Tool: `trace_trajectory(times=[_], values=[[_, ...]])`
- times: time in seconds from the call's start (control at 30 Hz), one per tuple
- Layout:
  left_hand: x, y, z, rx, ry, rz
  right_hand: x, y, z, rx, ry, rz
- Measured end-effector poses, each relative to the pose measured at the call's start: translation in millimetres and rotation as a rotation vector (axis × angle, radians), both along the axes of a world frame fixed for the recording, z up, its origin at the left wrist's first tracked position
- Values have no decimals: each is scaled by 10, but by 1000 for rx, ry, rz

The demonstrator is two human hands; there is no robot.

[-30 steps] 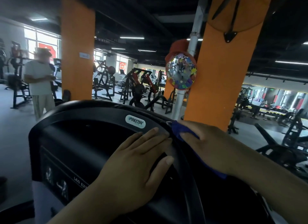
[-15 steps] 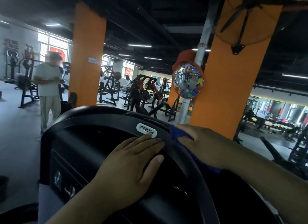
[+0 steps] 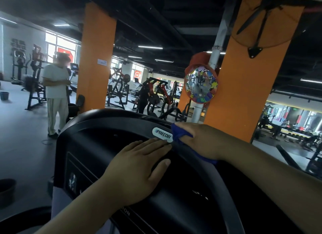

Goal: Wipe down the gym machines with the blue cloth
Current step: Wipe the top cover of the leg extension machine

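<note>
At the far left I am seeing a person in a white shirt (image 3: 55,82) standing beside an orange pillar (image 3: 95,59), well apart from the work. Near me, the black machine housing (image 3: 104,146) is filling the lower middle of my feed. The left hand (image 3: 137,165) is lying flat on it, fingers straight and pressed together, their tips just touching the lower edge of the white PRECOR badge (image 3: 163,134). Just right of the badge, the blue cloth (image 3: 179,134) is sitting bunched on the housing's curved rim. The right hand (image 3: 202,141) is gripping it, thumb wrapped in the fabric, a tail of cloth trailing under the wrist. Farther right, a round convex mirror (image 3: 201,84) is hanging beside a second orange pillar (image 3: 244,77).
</note>
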State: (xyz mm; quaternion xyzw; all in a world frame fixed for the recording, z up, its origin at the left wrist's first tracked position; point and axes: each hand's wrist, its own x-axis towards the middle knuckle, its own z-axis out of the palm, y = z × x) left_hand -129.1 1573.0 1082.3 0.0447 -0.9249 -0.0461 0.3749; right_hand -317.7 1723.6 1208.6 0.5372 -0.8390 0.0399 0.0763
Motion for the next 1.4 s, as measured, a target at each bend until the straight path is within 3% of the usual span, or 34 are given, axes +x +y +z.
trace_trajectory(times=[0.2, 0.37, 0.57, 0.7, 0.93, 1.07, 1.3, 1.4], values=[[-12, 9, -26, 5, -12, 42, -5, 220, -37, 105, -56, 59], [-14, 16, -43, -8, 14, 77, -94, -251, 1, 4, -13, 4], [-44, -6, -94, -17, 59, 90, -170, -201, -12, 96, -30, 92], [-56, 12, -101, -6, 96, 88, -175, -458, 34, 40, -59, 41], [-23, -7, -56, 58, 72, 77, -103, -870, 15, 111, 37, 131], [39, -236, 68, 59, 81, 87, -258, -723, 38, 165, 6, 158], [20, -698, 20, 148, 64, 134, -180, -1435, 0, 112, 67, 217], [22, -692, -34, 128, 81, 131, -265, -1357, 45, 157, 31, 239]])
